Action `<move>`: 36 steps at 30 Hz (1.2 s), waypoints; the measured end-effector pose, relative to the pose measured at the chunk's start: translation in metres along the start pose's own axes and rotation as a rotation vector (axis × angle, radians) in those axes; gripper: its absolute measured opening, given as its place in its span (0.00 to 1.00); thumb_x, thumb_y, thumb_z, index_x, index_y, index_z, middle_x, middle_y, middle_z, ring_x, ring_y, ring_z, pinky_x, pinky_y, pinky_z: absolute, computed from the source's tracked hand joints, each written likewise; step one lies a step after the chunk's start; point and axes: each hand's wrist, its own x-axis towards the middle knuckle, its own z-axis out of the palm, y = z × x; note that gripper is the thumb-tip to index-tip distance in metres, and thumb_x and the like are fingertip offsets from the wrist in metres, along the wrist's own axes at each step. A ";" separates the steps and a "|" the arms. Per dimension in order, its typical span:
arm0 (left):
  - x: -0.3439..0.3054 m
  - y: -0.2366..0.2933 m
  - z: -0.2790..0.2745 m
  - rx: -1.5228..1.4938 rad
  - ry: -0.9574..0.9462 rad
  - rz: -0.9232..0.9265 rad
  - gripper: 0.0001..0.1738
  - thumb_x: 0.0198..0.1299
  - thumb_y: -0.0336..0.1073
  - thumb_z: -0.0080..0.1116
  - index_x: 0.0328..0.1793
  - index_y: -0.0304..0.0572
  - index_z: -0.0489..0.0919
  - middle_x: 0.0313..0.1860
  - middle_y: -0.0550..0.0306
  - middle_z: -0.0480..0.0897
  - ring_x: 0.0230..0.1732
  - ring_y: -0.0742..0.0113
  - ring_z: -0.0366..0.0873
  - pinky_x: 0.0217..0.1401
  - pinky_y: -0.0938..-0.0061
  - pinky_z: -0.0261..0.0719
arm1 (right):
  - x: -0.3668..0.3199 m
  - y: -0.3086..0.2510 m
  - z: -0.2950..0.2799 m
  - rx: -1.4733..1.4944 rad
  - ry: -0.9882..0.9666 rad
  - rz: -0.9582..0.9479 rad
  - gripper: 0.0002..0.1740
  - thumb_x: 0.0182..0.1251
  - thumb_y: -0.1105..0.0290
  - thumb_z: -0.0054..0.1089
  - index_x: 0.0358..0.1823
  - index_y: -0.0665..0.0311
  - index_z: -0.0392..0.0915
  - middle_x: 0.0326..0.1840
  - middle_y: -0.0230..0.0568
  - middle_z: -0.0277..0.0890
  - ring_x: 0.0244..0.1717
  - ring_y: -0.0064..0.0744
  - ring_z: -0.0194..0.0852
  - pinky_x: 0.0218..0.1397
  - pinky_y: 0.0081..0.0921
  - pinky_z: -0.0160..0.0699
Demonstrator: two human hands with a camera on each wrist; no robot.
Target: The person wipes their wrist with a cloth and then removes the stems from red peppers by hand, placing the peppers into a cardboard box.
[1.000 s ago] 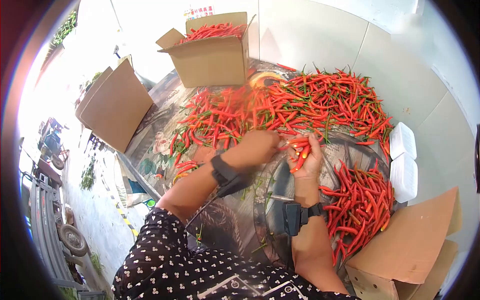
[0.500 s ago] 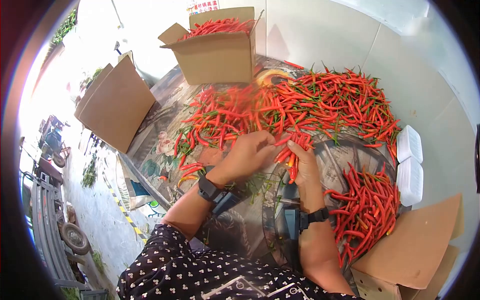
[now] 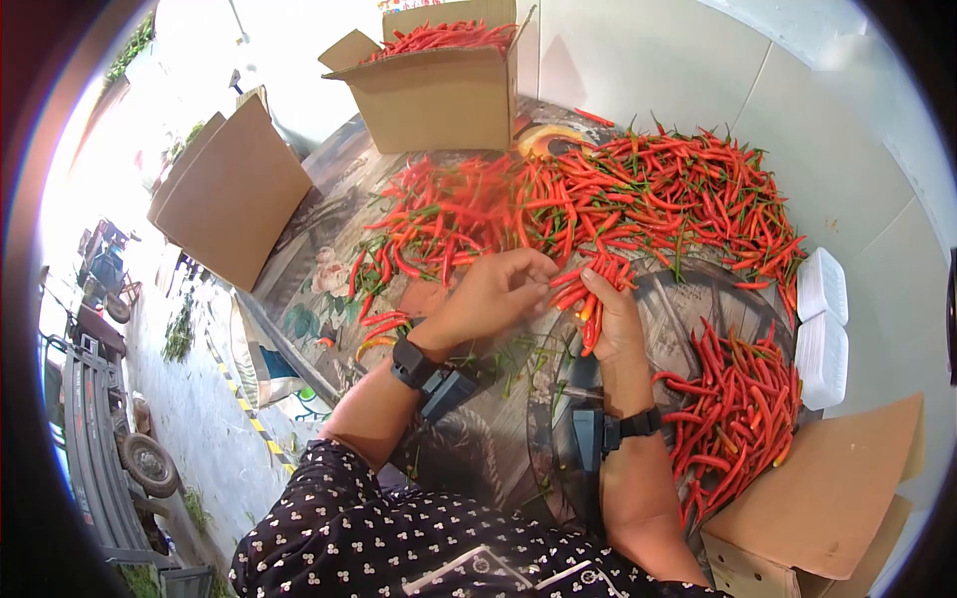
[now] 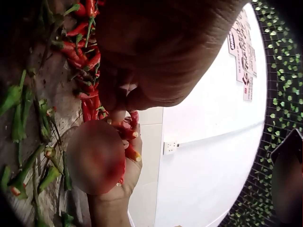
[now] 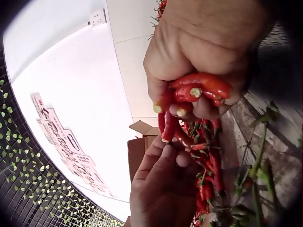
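Observation:
My right hand [image 3: 622, 327] grips a bunch of red chili peppers [image 3: 590, 311], its thumb lying across them. In the right wrist view several pale, stemless ends [image 5: 195, 92] poke out of that fist. My left hand [image 3: 483, 301] is beside the bunch, thumb and fingertips drawn together at the end of one chili [image 5: 166, 131]. From the left wrist, the palm hides most of its own fingers. Green stems [image 3: 518, 361] lie scattered below the hands. Behind them spreads a large pile of chilies with green stems [image 3: 678, 194].
A heap of stemless chilies [image 3: 733, 414] lies right of my right forearm. White trays [image 3: 822, 359] are stacked beyond it, near an open cardboard box [image 3: 817, 488]. A chili-filled box [image 3: 434, 105] stands at the back, and another carton [image 3: 234, 194] at the left.
The left hand has drawn back slightly from over the bunch and turned, its thumb now showing. The right hand has turned too, bringing its thumb on top while it keeps the chilies.

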 end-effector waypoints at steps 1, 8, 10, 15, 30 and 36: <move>-0.001 0.003 0.001 -0.001 -0.002 -0.002 0.08 0.59 0.23 0.48 0.45 0.34 0.72 0.27 0.63 0.77 0.29 0.81 0.74 0.28 0.86 0.72 | 0.000 0.001 0.001 0.001 0.003 0.001 0.07 0.58 0.74 0.58 0.37 0.64 0.73 0.28 0.34 0.76 0.22 0.23 0.75 0.22 0.15 0.69; 0.004 -0.012 0.001 0.222 0.145 -0.022 0.07 0.55 0.24 0.50 0.41 0.34 0.74 0.24 0.70 0.72 0.25 0.87 0.68 0.24 0.88 0.65 | -0.003 0.001 0.008 -0.094 0.042 -0.019 0.05 0.57 0.73 0.60 0.34 0.63 0.74 0.25 0.35 0.76 0.18 0.21 0.72 0.17 0.14 0.67; 0.005 -0.016 -0.002 0.248 0.161 0.000 0.07 0.54 0.25 0.52 0.39 0.34 0.74 0.24 0.70 0.72 0.25 0.87 0.67 0.24 0.88 0.64 | -0.004 0.001 0.011 -0.104 0.044 0.003 0.05 0.56 0.74 0.61 0.34 0.63 0.75 0.25 0.34 0.75 0.20 0.22 0.74 0.20 0.15 0.68; 0.010 -0.035 -0.011 0.200 0.099 -0.208 0.04 0.52 0.26 0.53 0.35 0.36 0.76 0.23 0.66 0.75 0.21 0.82 0.71 0.22 0.85 0.66 | 0.005 0.007 -0.004 -0.020 0.097 -0.061 0.07 0.54 0.75 0.62 0.34 0.63 0.75 0.26 0.34 0.76 0.23 0.23 0.75 0.22 0.16 0.71; 0.020 -0.042 -0.013 -0.114 0.076 -0.269 0.05 0.53 0.26 0.50 0.35 0.32 0.75 0.23 0.58 0.78 0.20 0.74 0.79 0.20 0.84 0.72 | -0.056 -0.100 0.030 -1.125 0.544 -0.450 0.08 0.57 0.67 0.58 0.32 0.65 0.78 0.26 0.42 0.79 0.27 0.31 0.78 0.32 0.29 0.74; 0.021 -0.046 -0.013 -0.151 0.079 -0.271 0.05 0.51 0.26 0.51 0.31 0.33 0.76 0.19 0.57 0.78 0.19 0.75 0.76 0.20 0.83 0.71 | -0.114 -0.173 -0.031 -2.268 0.891 -0.338 0.16 0.54 0.61 0.58 0.41 0.61 0.76 0.38 0.53 0.77 0.38 0.54 0.75 0.40 0.44 0.73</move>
